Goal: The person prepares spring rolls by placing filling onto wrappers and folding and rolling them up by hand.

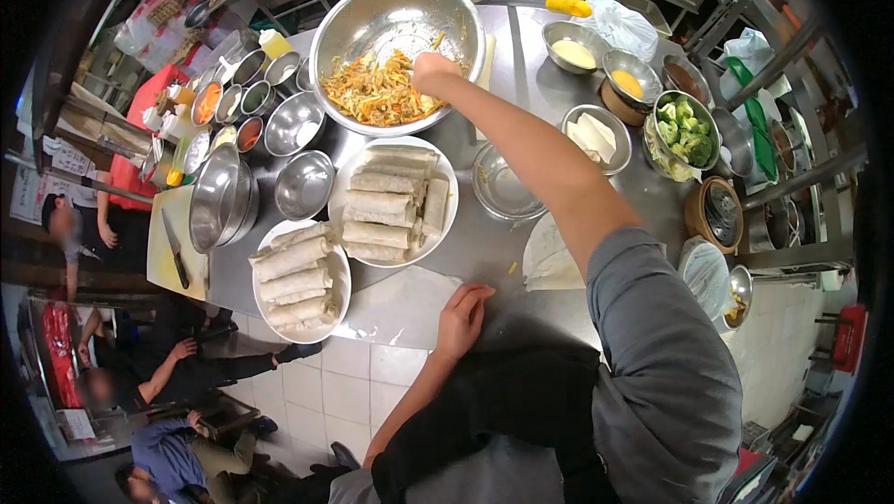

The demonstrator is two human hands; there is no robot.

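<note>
The grey sleeve (661, 318) is closest, its forearm running to the right hand (438, 75), which is at the filling (377, 94) in the big bowl (400, 18). Its fingers are hidden, so I cannot tell whether they pinch filling or stand apart. The left hand (460, 322) is by the table's (512, 313) edge, fingers bent and close together; whether they hold anything I cannot tell. Just left of it lies a thin sheet (396, 294); beyond that, two plates (345, 290) of rolls (296, 285).
</note>
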